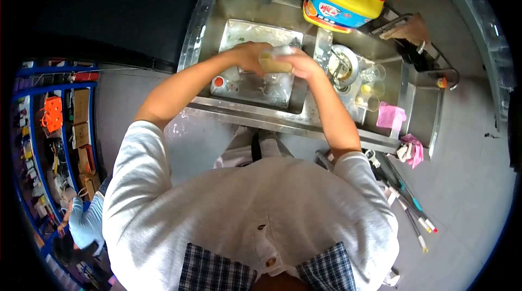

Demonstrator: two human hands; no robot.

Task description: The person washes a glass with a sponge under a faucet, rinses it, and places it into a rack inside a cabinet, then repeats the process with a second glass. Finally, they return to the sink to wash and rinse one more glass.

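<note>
- Your shirt lies nearest in the head view, with the sink past it.
- Your left hand and right hand grip a blurred, yellowish cup over the left basin, toward its right edge.
- You seem to be working the cup between both hands; the next move calls for one hand holding firm.

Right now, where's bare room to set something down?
Bare: far-right steel section, between divider and right rim; grey floor beyond. Crowded: middle basin, with bowl, cups and pink cloth; left basin, below left hand and right hand.
</note>
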